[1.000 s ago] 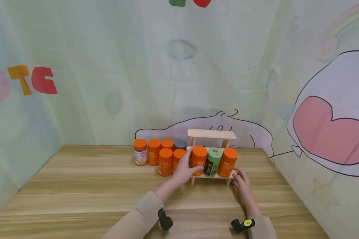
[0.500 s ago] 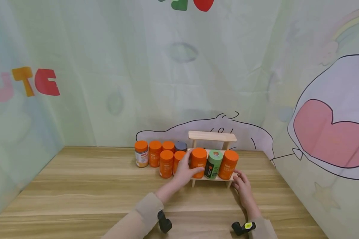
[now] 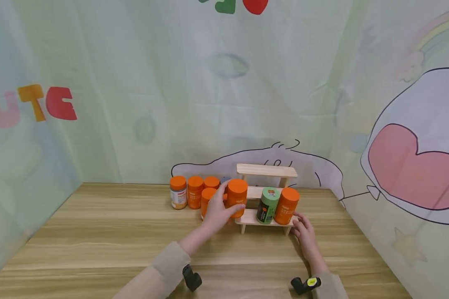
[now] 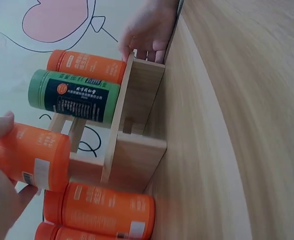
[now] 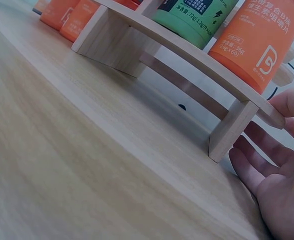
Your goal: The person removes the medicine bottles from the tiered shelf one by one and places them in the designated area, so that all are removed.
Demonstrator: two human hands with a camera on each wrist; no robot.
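My left hand [image 3: 216, 212] grips an orange supplement bottle [image 3: 237, 197], thumb on the near side, just left of a small tiered wooden shelf [image 3: 248, 216]. The left wrist view shows this held bottle [image 4: 34, 155] off the shelf board, above other orange bottles. On the shelf's lower tier stand a green bottle [image 3: 268, 206] and, to its right, another orange bottle [image 3: 287, 206]. At the shelf's right end is my right hand [image 3: 304, 236]; in the right wrist view it holds the board's end [image 5: 272, 116], with several fingers below it.
Left of the shelf, several orange-capped bottles [image 3: 195, 193] stand grouped on the wooden table [image 3: 116, 232], one with a white label [image 3: 178, 197]. Some are partly hidden behind the left hand. A printed curtain [image 3: 172, 104] hangs behind the table.
My left hand has taken the orange bottle from the left end of the shelf's lower tier and moved it leftward, baring the board there. My right hand stays at the shelf's end.
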